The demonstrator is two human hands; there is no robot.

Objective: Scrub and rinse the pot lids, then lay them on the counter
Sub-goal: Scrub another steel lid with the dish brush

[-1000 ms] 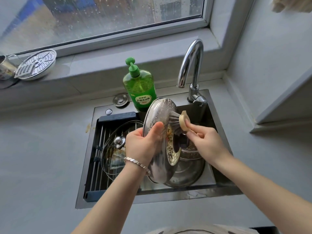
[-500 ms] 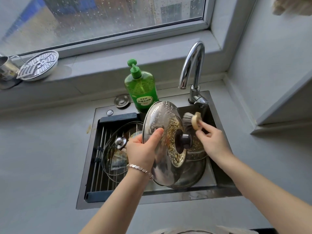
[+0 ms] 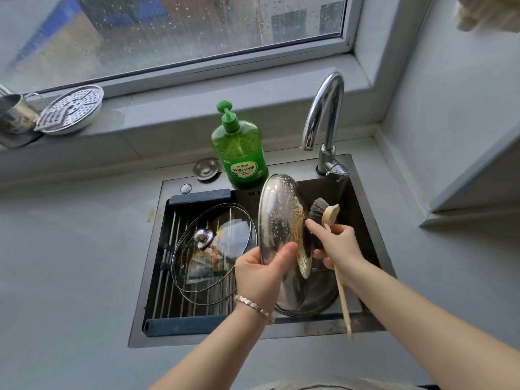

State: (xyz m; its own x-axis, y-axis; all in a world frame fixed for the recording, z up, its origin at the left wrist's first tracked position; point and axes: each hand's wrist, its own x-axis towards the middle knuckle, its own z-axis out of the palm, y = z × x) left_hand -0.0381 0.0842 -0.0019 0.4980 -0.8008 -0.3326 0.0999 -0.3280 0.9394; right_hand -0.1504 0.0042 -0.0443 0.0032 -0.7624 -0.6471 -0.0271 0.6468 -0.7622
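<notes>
A steel pot lid (image 3: pixel 280 218), soapy and smeared brown, stands on edge over the sink. My left hand (image 3: pixel 263 273) grips its lower rim, thumb across the front. My right hand (image 3: pixel 336 244) holds a wooden-handled dish brush (image 3: pixel 323 213) whose dark bristles sit by the lid's upper right side; the hand hides most of the lid's black knob. A glass lid (image 3: pixel 213 246) with a chrome knob and brown stains lies on the rack at the left. Another steel lid (image 3: pixel 318 296) lies in the basin below.
The dark sink (image 3: pixel 371 249) holds a roll-up drying rack (image 3: pixel 174 277) on its left half. A green soap bottle (image 3: pixel 239 150) and a chrome tap (image 3: pixel 323 119) stand behind it. Grey counter (image 3: pixel 70 263) spreads left. A steamer plate (image 3: pixel 70 108) rests on the sill.
My right hand brought the brush from the lid's top edge down toward the knob, and its long handle now points toward me. The left hand turned the lid slightly.
</notes>
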